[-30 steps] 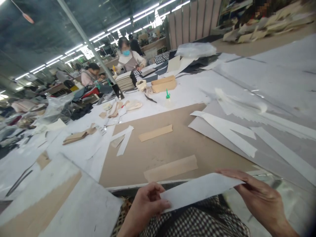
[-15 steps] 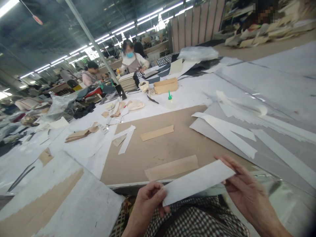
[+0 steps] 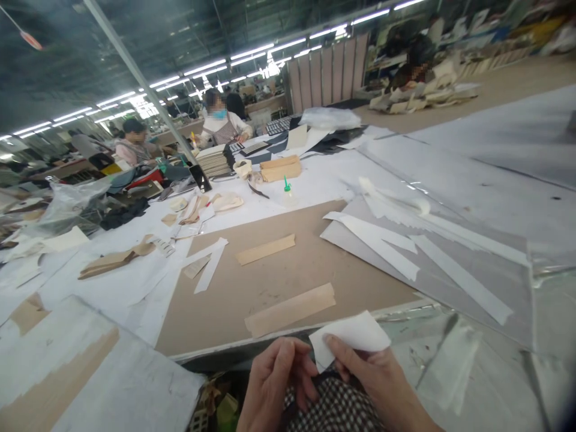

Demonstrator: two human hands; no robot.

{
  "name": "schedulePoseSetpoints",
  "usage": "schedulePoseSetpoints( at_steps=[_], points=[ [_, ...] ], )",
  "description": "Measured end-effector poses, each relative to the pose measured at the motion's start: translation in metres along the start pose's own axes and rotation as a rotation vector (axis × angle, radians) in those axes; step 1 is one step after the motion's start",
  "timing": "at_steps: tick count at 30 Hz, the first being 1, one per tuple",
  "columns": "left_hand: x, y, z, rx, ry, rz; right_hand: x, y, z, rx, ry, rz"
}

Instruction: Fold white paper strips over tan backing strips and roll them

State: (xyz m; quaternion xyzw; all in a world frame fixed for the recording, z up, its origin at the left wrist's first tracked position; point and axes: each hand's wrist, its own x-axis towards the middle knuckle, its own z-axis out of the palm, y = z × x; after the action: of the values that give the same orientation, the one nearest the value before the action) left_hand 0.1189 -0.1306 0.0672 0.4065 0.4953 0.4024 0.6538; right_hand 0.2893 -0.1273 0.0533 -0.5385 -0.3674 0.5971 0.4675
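A white paper-like strip (image 3: 360, 331) is in my right hand (image 3: 375, 369), the thumb pressed on its top face and the fingers beneath. It looks shorter than before, bent or turned edge-on. Beside its left end is my left hand (image 3: 281, 375), thumb and forefinger drawn together and the other fingers curled; what they pinch, if anything, is hidden. Just beyond the hands, a tan strip (image 3: 290, 309) lies on the brown board (image 3: 315, 255), with a smaller tan strip (image 3: 265, 249) behind it.
White strips (image 3: 382, 246) lie on a grey sheet (image 3: 486, 255) at the right. A white block with a tan band (image 3: 148, 372) stands front left. Farther back are a green-capped bottle (image 3: 288, 193), a slanting pole (image 3: 139, 78) and co-workers (image 3: 224, 126).
My right hand has moved left along the strip towards my left hand, which has let go of the strip's left end. The strip shows less length. The view has shifted right.
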Motion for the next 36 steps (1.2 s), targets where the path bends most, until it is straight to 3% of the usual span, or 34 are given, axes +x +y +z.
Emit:
schedulePoseSetpoints(
  at_steps=[7,12,17,24,29,34,36],
  points=[
    [-0.007,-0.008,0.015,0.03,-0.142,-0.058,-0.009,0.008,-0.001,-0.043,0.142,-0.132],
    [-0.004,-0.014,0.02,0.012,-0.116,-0.1,-0.01,0.018,-0.001,-0.079,0.167,-0.181],
    [-0.002,-0.015,0.014,0.002,-0.113,-0.147,-0.009,0.022,-0.001,-0.073,0.132,-0.126],
    [-0.001,-0.014,-0.003,0.022,-0.107,-0.123,-0.002,0.021,0.0,-0.158,0.181,-0.171],
    [0.006,-0.018,-0.001,0.128,0.081,-0.004,0.003,0.02,0.003,-0.18,0.152,-0.19],
    [0.012,-0.024,0.002,0.463,0.277,0.326,0.005,0.019,0.004,-0.16,0.186,-0.105],
    [0.01,-0.033,-0.004,0.593,0.332,0.388,0.006,0.015,0.001,-0.146,0.157,-0.061]
  ],
)
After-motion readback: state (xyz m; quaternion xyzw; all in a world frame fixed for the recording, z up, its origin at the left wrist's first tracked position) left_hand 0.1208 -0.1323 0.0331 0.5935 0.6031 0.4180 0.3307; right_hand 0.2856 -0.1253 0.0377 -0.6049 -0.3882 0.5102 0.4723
